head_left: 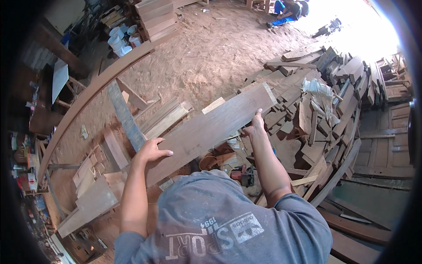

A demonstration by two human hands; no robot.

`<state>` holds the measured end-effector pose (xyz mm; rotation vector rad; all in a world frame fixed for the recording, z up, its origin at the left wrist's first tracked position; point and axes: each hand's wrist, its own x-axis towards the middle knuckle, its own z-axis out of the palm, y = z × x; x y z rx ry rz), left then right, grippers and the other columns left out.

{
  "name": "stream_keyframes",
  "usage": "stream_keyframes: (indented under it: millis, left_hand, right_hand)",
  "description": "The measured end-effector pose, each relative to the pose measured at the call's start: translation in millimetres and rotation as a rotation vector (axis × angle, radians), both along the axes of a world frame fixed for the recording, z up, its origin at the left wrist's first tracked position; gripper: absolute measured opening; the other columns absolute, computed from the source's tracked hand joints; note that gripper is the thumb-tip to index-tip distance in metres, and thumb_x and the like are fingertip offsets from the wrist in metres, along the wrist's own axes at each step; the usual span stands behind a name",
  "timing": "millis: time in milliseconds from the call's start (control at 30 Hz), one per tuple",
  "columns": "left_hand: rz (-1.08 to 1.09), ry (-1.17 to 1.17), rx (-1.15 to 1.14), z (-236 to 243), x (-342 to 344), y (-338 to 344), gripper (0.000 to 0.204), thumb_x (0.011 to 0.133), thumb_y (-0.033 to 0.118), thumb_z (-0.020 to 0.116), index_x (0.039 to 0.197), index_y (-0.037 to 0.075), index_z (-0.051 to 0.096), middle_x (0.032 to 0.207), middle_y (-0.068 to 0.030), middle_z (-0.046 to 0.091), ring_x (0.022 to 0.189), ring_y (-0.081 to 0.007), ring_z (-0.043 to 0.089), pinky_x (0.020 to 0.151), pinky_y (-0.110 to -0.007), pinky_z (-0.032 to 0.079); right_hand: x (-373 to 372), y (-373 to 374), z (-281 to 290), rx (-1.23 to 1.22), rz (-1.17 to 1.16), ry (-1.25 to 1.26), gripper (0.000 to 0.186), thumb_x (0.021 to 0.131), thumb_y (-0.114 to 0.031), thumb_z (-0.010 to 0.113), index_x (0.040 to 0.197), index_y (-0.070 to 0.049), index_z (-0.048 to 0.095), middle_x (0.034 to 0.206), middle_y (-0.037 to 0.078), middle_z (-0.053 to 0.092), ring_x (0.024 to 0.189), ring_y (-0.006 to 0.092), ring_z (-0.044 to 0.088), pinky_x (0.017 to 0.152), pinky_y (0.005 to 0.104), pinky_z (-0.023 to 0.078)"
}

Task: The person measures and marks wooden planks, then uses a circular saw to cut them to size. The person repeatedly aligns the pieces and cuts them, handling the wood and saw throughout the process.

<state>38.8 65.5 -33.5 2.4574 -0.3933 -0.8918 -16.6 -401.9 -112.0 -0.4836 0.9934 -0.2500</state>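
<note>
A long, wide wooden board (211, 125) slants across in front of me, its far end up to the right and its near end down to the left. My left hand (151, 152) is closed on it toward the near end, thumb resting on the upper face. Farther along, my right hand (255, 124) grips the near-side edge close to the far end, its thumb up and the other fingers hidden below. Under the board, beside my body, a red and black power tool (242, 175) lies among offcuts.
A big heap of wood scraps (303, 105) fills the right side. To the left stand a long curved-looking beam (83, 103), a grey plank (125, 114) and smaller pieces. White buckets (118, 42) and stacked boards (154, 20) are behind. Another person (288, 12) sits far off.
</note>
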Motion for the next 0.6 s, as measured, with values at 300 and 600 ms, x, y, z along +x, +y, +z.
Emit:
stream_keyframes:
  millis: [300, 600]
  left_hand:
    - [0.012, -0.257, 0.119, -9, -23, 1, 0.088, 0.079, 0.063, 0.089, 0.146, 0.010, 0.069, 0.157, -0.0174, 0.053, 0.150, -0.0385, 0.043, 0.125, -0.053, 0.034]
    - [0.132, -0.472, 0.138, -26, -67, 17, 0.115, 0.075, 0.074, 0.085, 0.166, 0.017, 0.045, 0.167, -0.0204, 0.043, 0.157, -0.0410, 0.034, 0.132, -0.062, 0.018]
  right_hand:
    - [7, 12, 13, -0.046, -0.002, 0.012, 0.077, 0.114, -0.067, 0.036, 0.167, -0.011, 0.040, 0.177, 0.011, 0.037, 0.158, 0.0390, 0.040, 0.128, 0.0691, 0.025]
    - [2, 5, 1, -0.151, 0.157, 0.204, 0.073, 0.112, -0.069, 0.041, 0.154, -0.011, 0.053, 0.153, 0.010, 0.062, 0.137, 0.0332, 0.060, 0.110, 0.0583, 0.049]
